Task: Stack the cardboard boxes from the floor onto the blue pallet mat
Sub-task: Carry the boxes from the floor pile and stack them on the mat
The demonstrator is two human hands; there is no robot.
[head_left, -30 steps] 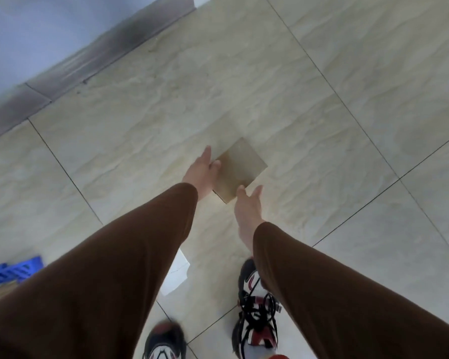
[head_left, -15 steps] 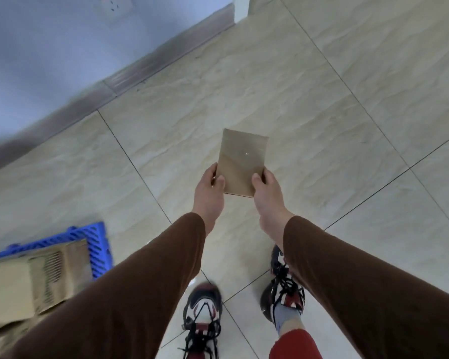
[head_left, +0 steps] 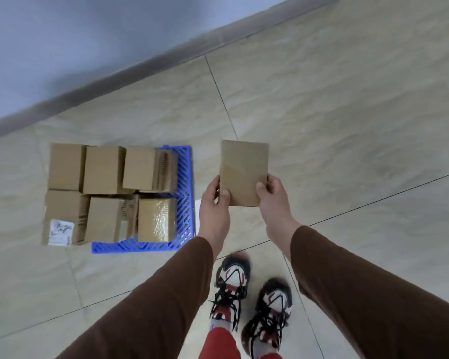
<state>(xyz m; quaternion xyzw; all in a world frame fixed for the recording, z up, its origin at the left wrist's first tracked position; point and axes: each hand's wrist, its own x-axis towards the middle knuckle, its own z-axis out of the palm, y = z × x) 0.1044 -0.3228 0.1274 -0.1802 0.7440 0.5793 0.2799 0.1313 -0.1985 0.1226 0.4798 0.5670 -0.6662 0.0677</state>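
The person held a small, flat brown cardboard box (head_left: 243, 172) in the air in front of them, above the pale tiled floor (head_left: 347, 112) and just to the right of the blue slatted plastic pallet mat (head_left: 184, 203). The left hand (head_left: 214, 211) was closed on the box's lower left corner, thumb on the top face and fingers hidden beneath. The right hand (head_left: 272, 200) was closed on the lower right corner in the same way. The box touched neither the mat nor the floor.

Six brown cardboard boxes (head_left: 109, 193) already stood on the mat in two rows of three, packed close together. The row nearer the wall (head_left: 62, 47) ran from the mat's far right corner leftward, and the nearer row ended near its front edge. The leftmost boxes hid the mat's left edge, so I could not tell whether they overhung it. A bare strip of mat showed along the right edge and the front edge.

The step in hand appeared to be carrying this box across to the stack. Since the first layer looked full, the box would likely sit best on top of it, laid flat and centred across a seam between two boxes so that it would not tip. Keeping both hands on it until its underside rested squarely, then releasing together, should stop it sliding off toward the mat's right edge.
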